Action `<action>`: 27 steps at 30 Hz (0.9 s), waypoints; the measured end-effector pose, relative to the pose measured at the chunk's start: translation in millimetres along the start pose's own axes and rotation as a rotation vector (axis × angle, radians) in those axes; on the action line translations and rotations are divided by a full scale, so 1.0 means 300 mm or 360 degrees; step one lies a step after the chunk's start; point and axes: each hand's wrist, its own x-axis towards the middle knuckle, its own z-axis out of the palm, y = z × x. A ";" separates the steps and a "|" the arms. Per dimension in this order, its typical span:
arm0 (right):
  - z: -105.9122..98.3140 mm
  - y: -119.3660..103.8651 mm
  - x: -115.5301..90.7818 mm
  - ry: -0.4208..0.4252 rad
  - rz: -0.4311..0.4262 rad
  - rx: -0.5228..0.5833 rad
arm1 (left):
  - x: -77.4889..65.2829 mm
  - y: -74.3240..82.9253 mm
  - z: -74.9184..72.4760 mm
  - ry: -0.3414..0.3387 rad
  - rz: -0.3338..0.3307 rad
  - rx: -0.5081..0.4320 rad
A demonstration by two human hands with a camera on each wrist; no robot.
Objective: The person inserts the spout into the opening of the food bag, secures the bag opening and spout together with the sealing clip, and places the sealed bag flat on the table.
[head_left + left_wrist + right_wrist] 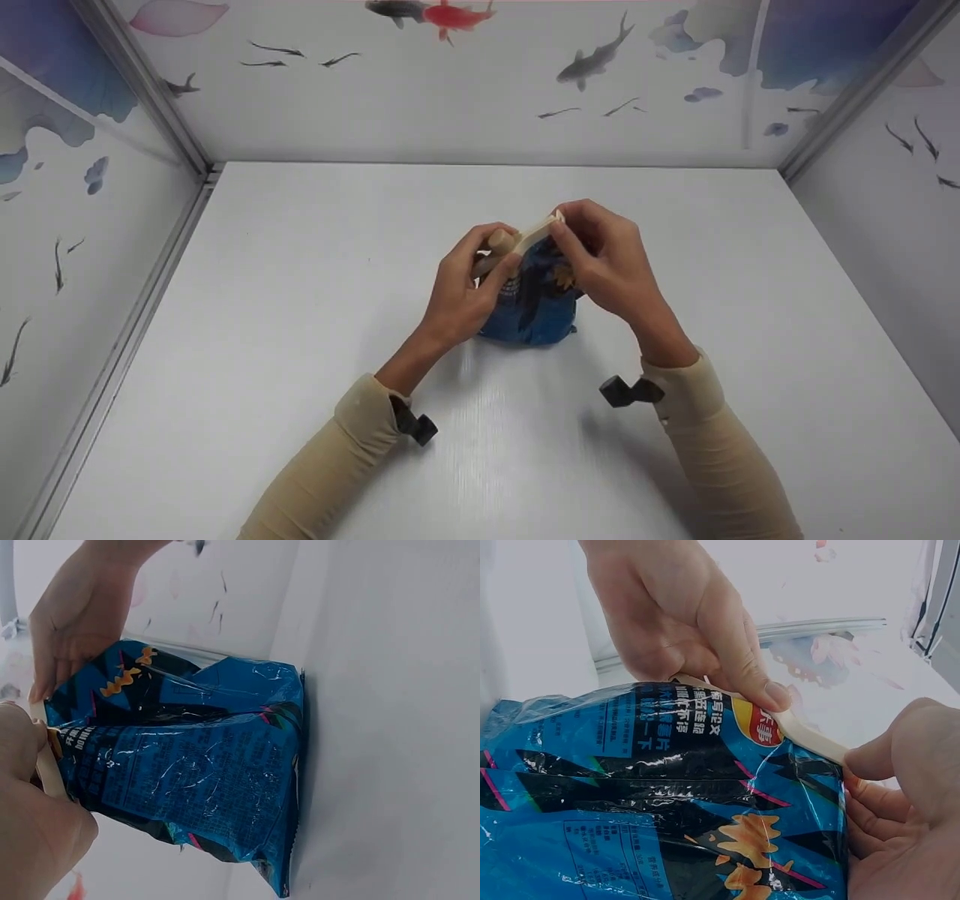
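A blue and black chip bag (525,322) stands on the white table between the two hands, its top edge upward. Along that top edge runs a cream-coloured strip (536,235), which looks like a bag sealing clip. My left hand (466,289) grips one end of the strip with the bag top, thumb on the near side. Beside those fingers shows a round tan knob (501,241). My right hand (611,262) pinches the strip's other end at the bag's corner. In the right wrist view, the strip (817,741) lies along the printed bag's edge between both thumbs.
The white table (262,315) is enclosed by a back panel (450,112) and side panels printed with fish and lotus. Metal rails (142,82) frame the corners. Each sleeve cuff carries a small black wrist camera (626,391).
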 end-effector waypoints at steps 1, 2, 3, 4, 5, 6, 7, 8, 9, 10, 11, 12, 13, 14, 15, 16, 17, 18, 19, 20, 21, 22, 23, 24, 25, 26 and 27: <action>-0.001 0.000 -0.001 -0.0002 0.0002 -0.0003 | 0.000 -0.001 0.000 0.0002 -0.0004 0.0009; -0.002 0.000 -0.001 -0.0005 0.0004 -0.0004 | -0.001 -0.001 0.001 0.0003 -0.0007 0.0018; -0.003 0.000 -0.002 -0.0007 0.0009 -0.0002 | -0.001 -0.001 0.001 0.0004 -0.0010 0.0025; -0.004 0.000 -0.002 -0.0011 0.0015 0.0001 | -0.001 0.000 0.002 0.0005 -0.0011 0.0030; -0.005 -0.001 -0.003 -0.0015 0.0022 0.0003 | -0.001 0.000 0.002 0.0005 -0.0010 0.0027; -0.006 -0.001 -0.003 -0.0020 0.0030 0.0005 | -0.002 0.000 0.002 0.0004 -0.0010 0.0026; -0.008 -0.002 -0.003 -0.0026 0.0036 0.0008 | -0.002 0.001 0.003 0.0004 -0.0009 0.0026; -0.009 -0.002 -0.002 -0.0031 0.0040 0.0012 | -0.002 0.000 0.003 0.0002 -0.0006 0.0024; -0.010 -0.002 -0.001 -0.0037 0.0044 0.0016 | -0.002 0.000 0.003 0.0000 -0.0003 0.0022; -0.011 -0.001 -0.001 -0.0042 0.0043 0.0019 | -0.002 0.000 0.003 -0.0002 0.0000 0.0022; -0.012 -0.001 0.000 -0.0045 0.0045 0.0027 | -0.003 0.000 0.003 -0.0004 0.0002 0.0025; -0.012 -0.001 0.000 -0.0048 0.0047 0.0037 | -0.003 -0.001 0.002 -0.0006 0.0002 0.0030; -0.013 -0.001 0.001 -0.0050 0.0047 0.0049 | -0.003 -0.002 0.002 -0.0008 0.0002 0.0034; -0.012 -0.001 0.001 -0.0050 0.0048 0.0056 | -0.003 -0.002 0.001 -0.0010 0.0002 0.0035; -0.012 -0.002 0.001 -0.0049 0.0051 0.0061 | -0.003 -0.002 0.001 -0.0011 0.0001 0.0037; -0.012 -0.003 0.001 -0.0048 0.0054 0.0064 | -0.003 -0.003 0.001 -0.0010 0.0002 0.0038; -0.011 -0.004 0.001 -0.0045 0.0058 0.0068 | -0.003 -0.004 0.001 -0.0009 0.0003 0.0038; -0.010 -0.004 0.001 -0.0042 0.0059 0.0065 | -0.002 -0.006 0.001 -0.0007 0.0004 0.0035; -0.009 -0.004 0.001 -0.0039 0.0060 0.0061 | -0.002 -0.007 0.001 -0.0005 0.0005 0.0032; -0.007 -0.005 0.001 -0.0035 0.0061 0.0054 | -0.002 -0.007 0.001 -0.0003 0.0005 0.0027; -0.006 -0.005 0.001 -0.0033 0.0062 0.0051 | -0.002 -0.008 0.001 0.0001 0.0005 0.0025; -0.005 -0.004 0.001 -0.0029 0.0059 0.0051 | -0.002 -0.008 0.001 0.0004 0.0004 0.0024; -0.003 -0.004 0.001 -0.0026 0.0053 0.0055 | -0.002 -0.008 0.001 0.0005 0.0001 0.0023; -0.002 -0.003 0.001 -0.0024 0.0045 0.0054 | -0.002 -0.008 0.001 0.0007 -0.0001 0.0023; -0.001 -0.003 0.001 -0.0023 0.0037 0.0056 | -0.003 -0.007 0.000 0.0009 -0.0003 0.0022; 0.000 -0.003 0.001 -0.0021 0.0026 0.0052 | -0.003 -0.006 0.000 0.0011 -0.0006 0.0021; -0.001 -0.003 0.001 -0.0019 0.0016 0.0046 | -0.004 -0.007 0.000 0.0013 -0.0006 0.0021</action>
